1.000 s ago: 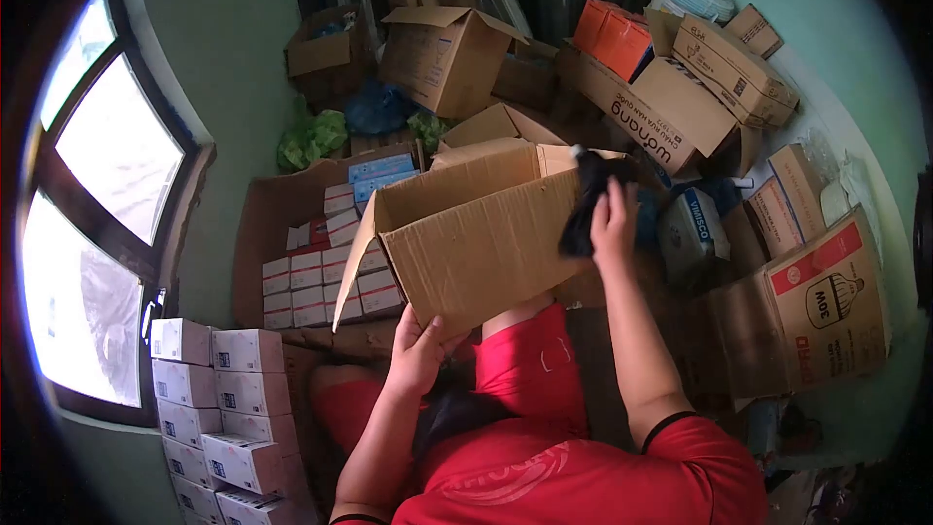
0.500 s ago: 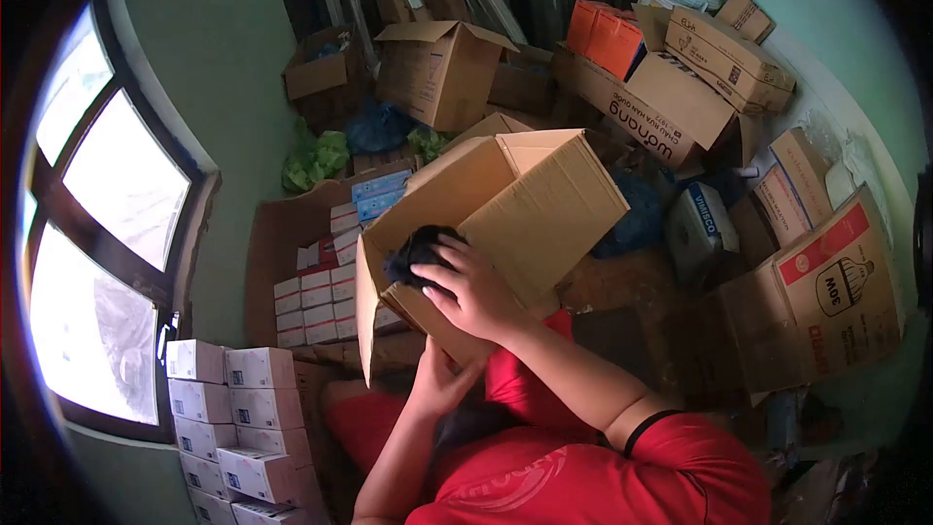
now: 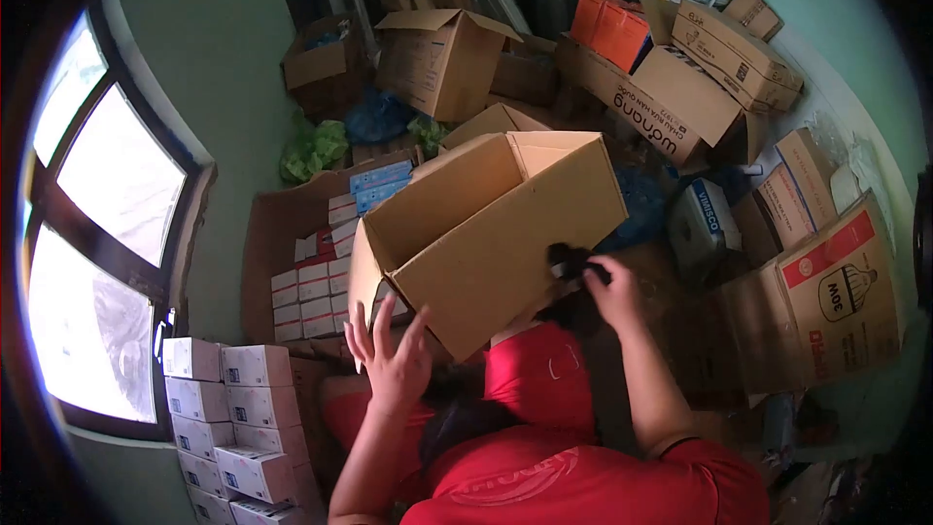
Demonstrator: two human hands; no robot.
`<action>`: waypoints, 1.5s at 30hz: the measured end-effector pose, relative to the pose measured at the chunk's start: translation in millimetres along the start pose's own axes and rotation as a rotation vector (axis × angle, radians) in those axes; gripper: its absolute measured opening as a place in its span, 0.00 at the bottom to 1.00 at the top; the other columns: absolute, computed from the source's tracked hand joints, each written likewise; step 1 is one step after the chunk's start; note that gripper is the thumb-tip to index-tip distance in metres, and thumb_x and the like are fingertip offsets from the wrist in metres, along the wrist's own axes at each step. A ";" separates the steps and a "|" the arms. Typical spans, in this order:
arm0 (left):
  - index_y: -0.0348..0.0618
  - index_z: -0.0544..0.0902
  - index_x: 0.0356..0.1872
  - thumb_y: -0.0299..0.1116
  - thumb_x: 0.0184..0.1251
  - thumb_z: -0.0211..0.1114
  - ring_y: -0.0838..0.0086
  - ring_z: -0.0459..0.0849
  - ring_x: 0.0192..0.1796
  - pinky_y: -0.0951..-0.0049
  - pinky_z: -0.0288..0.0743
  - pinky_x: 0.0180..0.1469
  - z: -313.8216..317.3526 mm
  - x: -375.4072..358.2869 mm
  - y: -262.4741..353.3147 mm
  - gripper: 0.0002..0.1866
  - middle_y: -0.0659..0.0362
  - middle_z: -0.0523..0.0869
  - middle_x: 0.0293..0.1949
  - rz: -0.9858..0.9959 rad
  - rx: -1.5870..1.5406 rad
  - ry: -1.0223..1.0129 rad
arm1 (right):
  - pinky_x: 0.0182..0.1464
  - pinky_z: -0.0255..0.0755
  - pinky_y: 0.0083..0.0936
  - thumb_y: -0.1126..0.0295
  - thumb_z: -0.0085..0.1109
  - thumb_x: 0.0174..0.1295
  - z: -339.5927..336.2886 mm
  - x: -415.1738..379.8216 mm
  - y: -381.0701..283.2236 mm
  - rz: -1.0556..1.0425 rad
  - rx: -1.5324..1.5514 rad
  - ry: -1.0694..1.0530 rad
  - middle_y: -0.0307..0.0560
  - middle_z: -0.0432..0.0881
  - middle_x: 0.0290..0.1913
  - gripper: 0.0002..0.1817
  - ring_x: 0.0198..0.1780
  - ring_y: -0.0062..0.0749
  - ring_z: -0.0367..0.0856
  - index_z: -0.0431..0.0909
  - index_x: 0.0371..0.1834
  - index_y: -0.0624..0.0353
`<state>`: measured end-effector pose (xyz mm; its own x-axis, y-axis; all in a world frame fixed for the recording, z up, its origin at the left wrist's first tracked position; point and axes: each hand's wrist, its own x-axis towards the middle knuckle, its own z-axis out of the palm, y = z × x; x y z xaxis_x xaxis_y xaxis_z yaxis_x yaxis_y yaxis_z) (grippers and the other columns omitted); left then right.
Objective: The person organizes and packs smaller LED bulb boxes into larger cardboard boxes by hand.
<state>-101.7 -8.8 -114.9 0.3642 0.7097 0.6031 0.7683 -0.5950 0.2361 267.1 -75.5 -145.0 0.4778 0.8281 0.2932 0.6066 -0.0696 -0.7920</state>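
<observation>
Two hands work on one open brown corrugated cardboard box [image 3: 486, 233], tilted on the person's lap at frame centre. Head view: left hand [image 3: 394, 360], fingers spread and empty, presses the box's lower corner at seven o'clock; right hand [image 3: 612, 292] is closed around a black cloth [image 3: 569, 261] held against the box's outer wall at four o'clock. Box interior appears empty. Small white cartons [image 3: 228, 399] stand stacked at eight o'clock, not yet loaded.
</observation>
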 end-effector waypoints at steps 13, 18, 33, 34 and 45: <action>0.59 0.82 0.64 0.34 0.49 0.74 0.49 0.70 0.74 0.39 0.58 0.77 -20.4 88.2 -13.4 0.34 0.53 0.77 0.69 0.184 -0.129 -0.280 | 0.55 0.79 0.35 0.56 0.55 0.75 -64.1 10.8 86.4 0.555 1.105 0.300 0.49 0.85 0.55 0.21 0.55 0.40 0.84 0.79 0.64 0.55; 0.42 0.84 0.57 0.31 0.70 0.64 0.58 0.86 0.58 0.66 0.76 0.64 -3.7 98.6 -15.0 0.16 0.47 0.86 0.58 -0.387 -0.799 -0.257 | 0.55 0.80 0.41 0.58 0.52 0.76 -73.7 19.4 108.2 0.095 1.810 0.096 0.48 0.85 0.60 0.20 0.57 0.44 0.84 0.80 0.66 0.46; 0.35 0.81 0.60 0.25 0.68 0.65 0.70 0.84 0.55 0.68 0.79 0.58 30.9 129.9 -18.1 0.19 0.57 0.87 0.53 -0.435 -1.610 -0.559 | 0.63 0.72 0.36 0.60 0.61 0.70 31.6 112.5 -124.4 -0.202 0.700 -0.047 0.47 0.78 0.62 0.22 0.59 0.38 0.78 0.76 0.64 0.54; 0.36 0.82 0.60 0.26 0.67 0.66 0.70 0.84 0.55 0.68 0.79 0.58 33.8 126.7 -17.0 0.20 0.57 0.87 0.52 -0.394 -1.551 -0.586 | 0.68 0.68 0.41 0.60 0.63 0.70 63.6 108.5 -133.5 -0.450 0.366 -0.054 0.53 0.75 0.67 0.20 0.67 0.45 0.74 0.79 0.61 0.57; 0.41 0.69 0.68 0.21 0.65 0.69 0.68 0.80 0.61 0.67 0.77 0.61 16.6 86.3 -12.1 0.30 0.56 0.81 0.57 -0.856 -1.398 -0.225 | 0.76 0.57 0.57 0.66 0.63 0.60 130.5 112.7 -173.4 -0.939 -0.223 -0.276 0.48 0.79 0.67 0.18 0.69 0.51 0.74 0.86 0.55 0.45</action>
<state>-70.9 66.0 -78.3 0.2711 0.9523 -0.1402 -0.2189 0.2029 0.9544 132.9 102.5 -44.5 -0.4023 0.6994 0.5907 0.7809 0.5990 -0.1773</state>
